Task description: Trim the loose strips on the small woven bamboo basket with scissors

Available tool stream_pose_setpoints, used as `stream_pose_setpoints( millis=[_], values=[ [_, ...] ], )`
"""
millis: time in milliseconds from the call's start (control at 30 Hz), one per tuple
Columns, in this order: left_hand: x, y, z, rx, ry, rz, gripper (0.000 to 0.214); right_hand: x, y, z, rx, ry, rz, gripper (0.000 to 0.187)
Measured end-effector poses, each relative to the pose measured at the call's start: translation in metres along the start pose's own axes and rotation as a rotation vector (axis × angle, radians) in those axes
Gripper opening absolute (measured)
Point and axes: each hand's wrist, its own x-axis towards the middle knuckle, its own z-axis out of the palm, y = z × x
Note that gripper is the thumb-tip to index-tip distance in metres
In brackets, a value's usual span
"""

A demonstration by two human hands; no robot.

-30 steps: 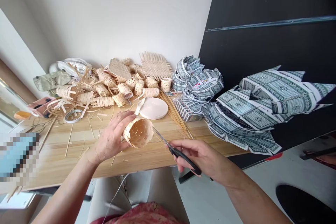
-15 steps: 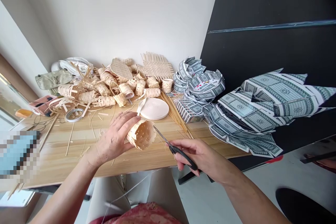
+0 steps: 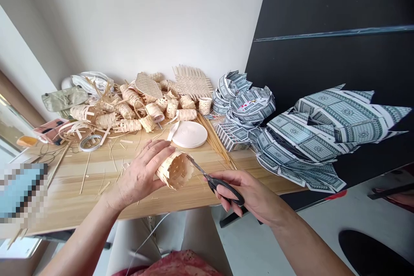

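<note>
The person's left hand (image 3: 140, 177) curls around a small woven bamboo basket (image 3: 174, 170), its fingers closed over the outside and the basket's open end turned toward the right. The basket is held in the air just above the front of a wooden table (image 3: 74, 181). The right hand (image 3: 249, 194) is closed on a pair of black-handled scissors (image 3: 223, 188), with the fingers through the loops. The narrow steel blades point at the basket and their tip sits just beside its rim, though it is hard to tell whether they touch it or how far apart they stand. Loose bamboo strips (image 3: 111, 161) lie scattered on the tabletop. Behind the hands sits a heap of woven bamboo pieces (image 3: 126, 110), with a flat woven bamboo mat (image 3: 192, 82) at its back. A white coiled strip roll (image 3: 189, 134) lies near the basket, beside a bundle of thin bamboo splints (image 3: 215, 140). To the right, folded paper shapes printed with a playing-card pattern (image 3: 323, 133) are piled up against a black wall panel (image 3: 323, 17).
</note>
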Motion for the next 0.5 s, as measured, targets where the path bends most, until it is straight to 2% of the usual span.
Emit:
stream_pose_setpoints(
  millis=[233,333,433,500],
  values=[
    [-0.005,0.000,0.001,-0.026,0.010,-0.016,0.066,-0.002,-0.004,0.007,0.022,0.001,-0.030,0.022],
    [-0.008,-0.001,0.001,-0.042,0.014,-0.044,0.067,-0.004,-0.004,0.012,-0.027,-0.011,0.027,0.026],
    [-0.012,-0.001,0.002,-0.118,0.021,-0.182,0.071,-0.008,-0.001,0.016,-0.096,0.004,0.036,0.031],
    [-0.016,-0.001,0.004,-0.227,0.026,-0.309,0.075,-0.011,0.002,0.018,-0.174,0.094,-0.084,0.031]
  ],
)
